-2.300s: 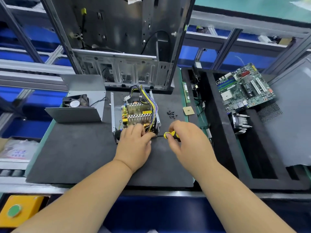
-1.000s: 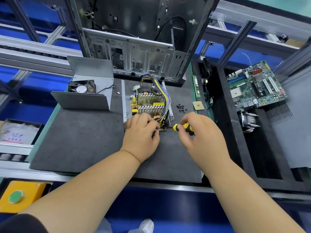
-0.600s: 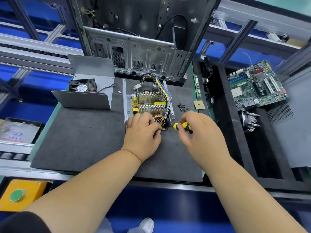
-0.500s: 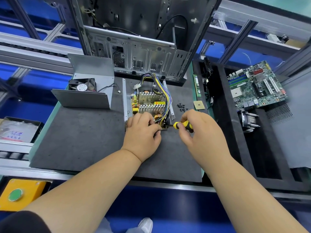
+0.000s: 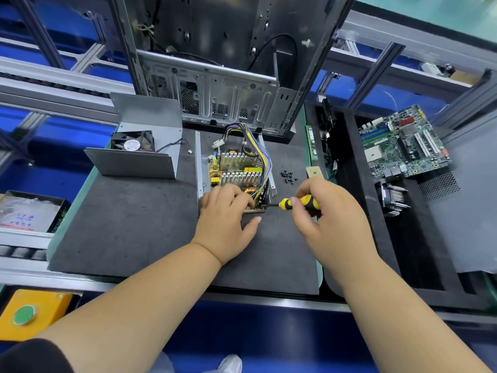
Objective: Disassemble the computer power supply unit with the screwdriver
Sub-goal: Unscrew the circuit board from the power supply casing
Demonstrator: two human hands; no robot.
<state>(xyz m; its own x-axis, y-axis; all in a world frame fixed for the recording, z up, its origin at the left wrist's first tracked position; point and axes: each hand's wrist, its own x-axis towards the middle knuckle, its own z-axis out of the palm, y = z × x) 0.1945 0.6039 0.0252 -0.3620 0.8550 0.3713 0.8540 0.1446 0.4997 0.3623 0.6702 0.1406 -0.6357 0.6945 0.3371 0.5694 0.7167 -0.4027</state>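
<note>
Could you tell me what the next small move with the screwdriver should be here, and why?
Probably keep turning the screwdriver in place. The right hand grips its yellow-and-black handle, and the shaft lies level with its tip at the near right corner of the power supply unit, which the left hand steadies. Whether the screw is free cannot be seen.

An electronics teardown workstation on a factory line: a foam-matted bench [image 5: 129,227] flanked by roller conveyor rails [image 5: 53,79], a gutted computer case [image 5: 215,76] at its far edge, and a motherboard [image 5: 403,144] in a foam tray [image 5: 419,251].
</note>
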